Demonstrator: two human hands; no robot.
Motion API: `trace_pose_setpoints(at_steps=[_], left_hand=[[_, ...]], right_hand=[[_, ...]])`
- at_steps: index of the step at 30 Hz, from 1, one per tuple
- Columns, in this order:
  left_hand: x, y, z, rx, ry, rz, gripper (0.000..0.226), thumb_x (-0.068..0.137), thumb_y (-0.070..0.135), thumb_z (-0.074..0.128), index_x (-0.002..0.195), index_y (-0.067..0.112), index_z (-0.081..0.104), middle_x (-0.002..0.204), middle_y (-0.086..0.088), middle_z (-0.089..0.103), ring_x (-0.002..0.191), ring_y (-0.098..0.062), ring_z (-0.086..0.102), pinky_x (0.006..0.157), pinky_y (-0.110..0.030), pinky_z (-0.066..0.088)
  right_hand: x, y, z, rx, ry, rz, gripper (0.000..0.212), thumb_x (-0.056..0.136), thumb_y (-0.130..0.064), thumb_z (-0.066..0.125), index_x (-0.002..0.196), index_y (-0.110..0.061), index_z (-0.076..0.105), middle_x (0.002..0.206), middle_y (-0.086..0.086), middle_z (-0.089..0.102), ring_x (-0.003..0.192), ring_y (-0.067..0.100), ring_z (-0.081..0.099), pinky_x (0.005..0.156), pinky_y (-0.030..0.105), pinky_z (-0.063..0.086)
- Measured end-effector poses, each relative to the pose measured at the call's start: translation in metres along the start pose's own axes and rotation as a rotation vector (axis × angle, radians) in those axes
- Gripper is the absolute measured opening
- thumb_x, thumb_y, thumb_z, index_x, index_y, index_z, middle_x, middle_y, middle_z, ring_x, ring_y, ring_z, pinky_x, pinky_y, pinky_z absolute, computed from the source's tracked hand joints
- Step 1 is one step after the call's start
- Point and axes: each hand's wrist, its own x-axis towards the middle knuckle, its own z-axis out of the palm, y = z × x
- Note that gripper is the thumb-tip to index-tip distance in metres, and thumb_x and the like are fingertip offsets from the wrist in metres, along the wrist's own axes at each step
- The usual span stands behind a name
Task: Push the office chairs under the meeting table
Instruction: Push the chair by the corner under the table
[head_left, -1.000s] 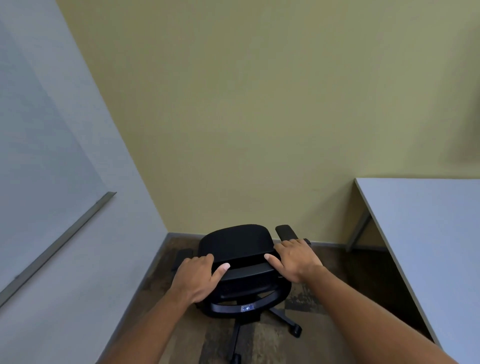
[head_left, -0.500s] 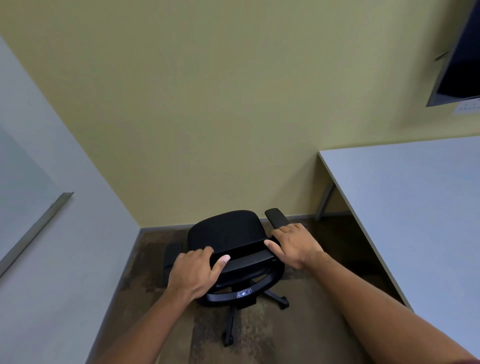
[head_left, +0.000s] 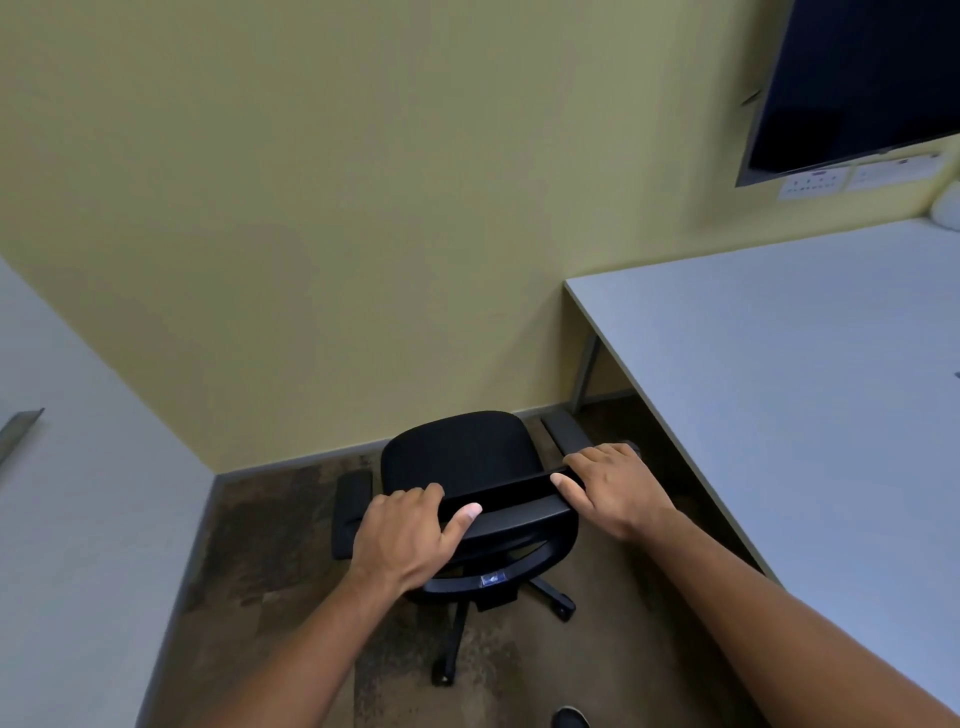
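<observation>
A black office chair (head_left: 460, 454) with armrests and a wheeled base stands on the carpet near the room's corner, seen from behind and above. My left hand (head_left: 405, 535) grips the left end of its backrest top, thumb over the rim. My right hand (head_left: 615, 488) grips the right end of the same rim. The grey meeting table (head_left: 779, 374) stretches along the right, its near corner just right of the chair's right armrest (head_left: 563, 431). The chair is beside the table, not under it.
A yellow wall (head_left: 363, 208) runs close behind the chair. A pale wall (head_left: 78, 519) closes off the left. A dark screen (head_left: 852, 78) hangs at upper right above wall sockets. A table leg (head_left: 587, 371) stands at the table's corner. Patterned carpet lies in front.
The view has swung right, bringing more of the table and the screen into sight. The chair has turned and shifted closer to the table's corner, both hands still on its backrest.
</observation>
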Motion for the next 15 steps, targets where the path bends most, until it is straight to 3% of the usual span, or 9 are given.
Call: trace_pose_setpoints(at_steps=[9, 15], left_hand=[[0.009, 0.027, 0.006, -0.022, 0.011, 0.169, 0.094, 0.096, 0.089, -0.001, 0.109, 0.027, 0.068, 0.082, 0.009, 0.067, 0.078, -0.016, 0.065, 0.084, -0.041, 0.051], [0.031, 0.039, 0.012, -0.044, 0.004, 0.286, 0.094, 0.096, 0.090, 0.004, 0.121, 0.028, 0.070, 0.098, 0.006, 0.076, 0.092, -0.020, 0.071, 0.090, -0.045, 0.052]], right_hand=[[-0.069, 0.006, 0.000, -0.030, 0.094, 0.200, 0.071, 0.108, -0.067, 0.014, 0.122, -0.026, 0.070, 0.122, -0.002, 0.074, 0.118, 0.019, 0.063, 0.113, 0.041, 0.039], [-0.100, 0.007, 0.000, -0.069, 0.143, 0.305, 0.068, 0.110, -0.066, 0.015, 0.111, -0.026, 0.070, 0.109, -0.005, 0.074, 0.106, 0.019, 0.065, 0.108, 0.040, 0.043]])
